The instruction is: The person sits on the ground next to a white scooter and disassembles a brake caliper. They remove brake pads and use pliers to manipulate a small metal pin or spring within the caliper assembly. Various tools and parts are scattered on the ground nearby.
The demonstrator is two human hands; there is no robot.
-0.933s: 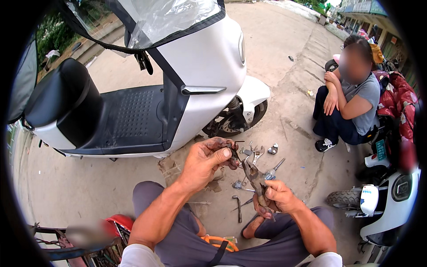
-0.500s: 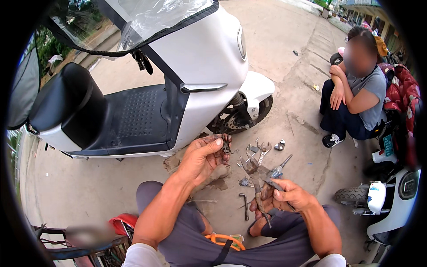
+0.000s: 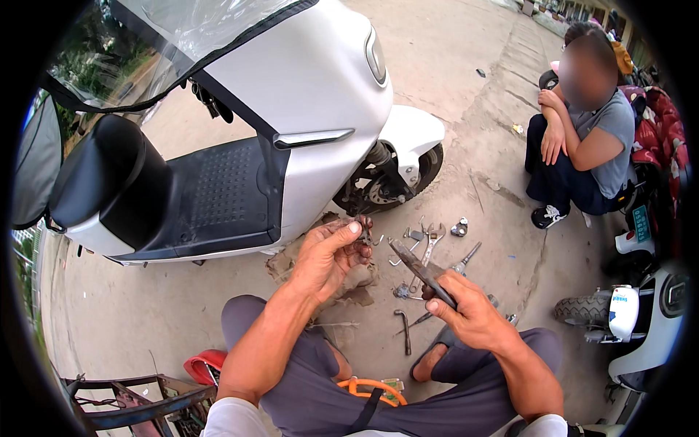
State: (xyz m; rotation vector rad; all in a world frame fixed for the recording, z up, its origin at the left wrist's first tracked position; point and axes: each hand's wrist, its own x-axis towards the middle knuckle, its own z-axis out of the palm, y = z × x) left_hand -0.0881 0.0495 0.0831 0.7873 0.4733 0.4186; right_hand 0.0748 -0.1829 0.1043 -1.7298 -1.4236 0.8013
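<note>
My left hand (image 3: 324, 262), in front of the white scooter (image 3: 331, 80), pinches a small dark metal part (image 3: 366, 234) between thumb and fingertips. The fingers cover much of that part, so its exact kind is unclear. To its right, my right hand (image 3: 466, 309) is closed around a pair of dark, worn pliers (image 3: 422, 273), seen nearly edge-on. Their jaws point up and left towards the small part, with a gap between. Beneath the pliers lie an adjustable wrench (image 3: 435, 237) and a screwdriver-like tool (image 3: 466, 258) on the concrete.
An L-shaped socket wrench (image 3: 404, 331) lies between my feet, and a small shiny metal piece (image 3: 459, 227) farther off. A person (image 3: 582, 138) squats at the right, by parked scooters (image 3: 652, 324). A rusty metal frame (image 3: 138, 408) stands at lower left, beside something red (image 3: 204, 365).
My right hand has turned over and the pliers, spread wide before, now appear edge-on with jaws towards my left hand. My left hand keeps its pinch on the small part.
</note>
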